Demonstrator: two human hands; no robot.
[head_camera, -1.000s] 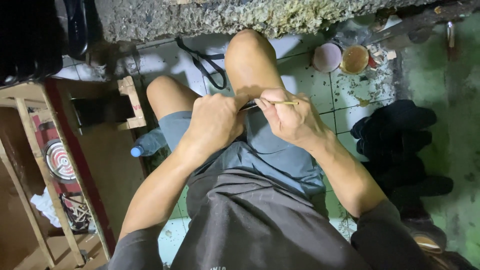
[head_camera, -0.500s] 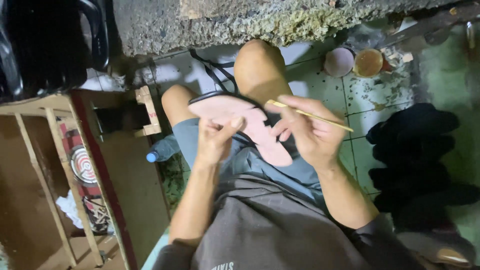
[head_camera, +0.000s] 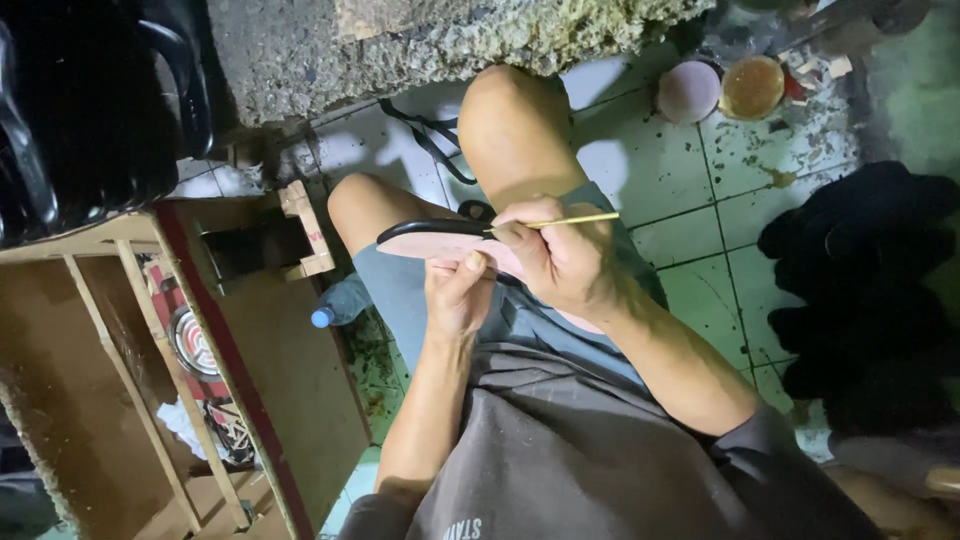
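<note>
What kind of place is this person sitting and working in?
Probably a small, informal shoemaking workshop on a tiled floor. The left hand holds a pink shoe sole with black edge, the right hand a thin yellow stick; an open round tin of brownish paste stands nearby.

The pink shoe sole (head_camera: 440, 242) with a black rim lies nearly flat above the lap, pink face up, supported from below by the left hand (head_camera: 458, 292), while the thin yellow stick (head_camera: 570, 220), pinched in the right hand (head_camera: 560, 255), rests its tip on it.
</note>
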